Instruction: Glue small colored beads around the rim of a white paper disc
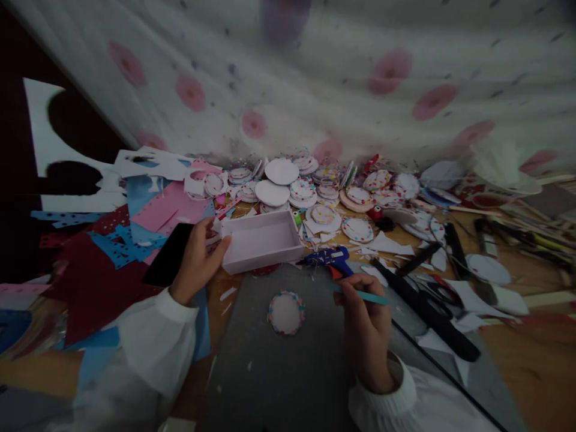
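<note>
The person's left hand (200, 261) has the box (261, 257) by its left end, thumb at the near corner and fingers curled behind. The box is at 2 o'clock from that hand, its open side showing; its long axis runs from just under 9 o'clock to just above 3. Whether it rests fully on the tabletop (540, 354), I can't tell from here.

The right hand (366, 336) pinches a teal stick (372, 297) between thumb and fingers, the stick lying roughly from 10 o'clock to 4. From this hand the box is between 10 and 11 o'clock, well apart, so the left is plainly the nearer one.

Between the two hands, flat on the mat (279, 384), sits a trimmed disc (287, 313), toward 9 o'clock from the right hand. At 11 o'clock from that hand lies the glue gun (330, 257), its nozzle toward the box's near right corner.
</note>
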Demonstrator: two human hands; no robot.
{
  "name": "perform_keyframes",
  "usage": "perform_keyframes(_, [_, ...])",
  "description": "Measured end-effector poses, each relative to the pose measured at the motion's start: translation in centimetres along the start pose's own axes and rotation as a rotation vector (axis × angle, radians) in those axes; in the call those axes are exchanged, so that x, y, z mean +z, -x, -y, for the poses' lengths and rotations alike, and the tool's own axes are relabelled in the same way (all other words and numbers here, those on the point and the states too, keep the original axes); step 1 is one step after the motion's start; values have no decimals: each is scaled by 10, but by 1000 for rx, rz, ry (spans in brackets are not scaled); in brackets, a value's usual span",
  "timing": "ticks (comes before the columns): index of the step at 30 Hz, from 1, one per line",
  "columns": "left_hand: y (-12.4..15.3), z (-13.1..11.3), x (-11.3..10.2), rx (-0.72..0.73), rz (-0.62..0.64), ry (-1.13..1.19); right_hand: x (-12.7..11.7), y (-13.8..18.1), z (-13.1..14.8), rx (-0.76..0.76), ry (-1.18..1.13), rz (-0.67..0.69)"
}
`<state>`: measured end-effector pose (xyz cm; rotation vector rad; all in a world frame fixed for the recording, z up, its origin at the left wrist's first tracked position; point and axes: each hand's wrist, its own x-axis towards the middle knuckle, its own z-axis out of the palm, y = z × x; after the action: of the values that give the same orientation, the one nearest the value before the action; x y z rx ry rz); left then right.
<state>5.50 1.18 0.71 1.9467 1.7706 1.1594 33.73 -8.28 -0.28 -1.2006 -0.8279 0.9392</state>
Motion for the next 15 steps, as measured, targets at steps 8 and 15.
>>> perform_keyframes(8, [5,-6,30,-52,15,282,-1,-2,-4,-100,48,-26])
perform_keyframes(15, [28,-14,23,196,-63,311,-1,0,-6,-186,163,-11])
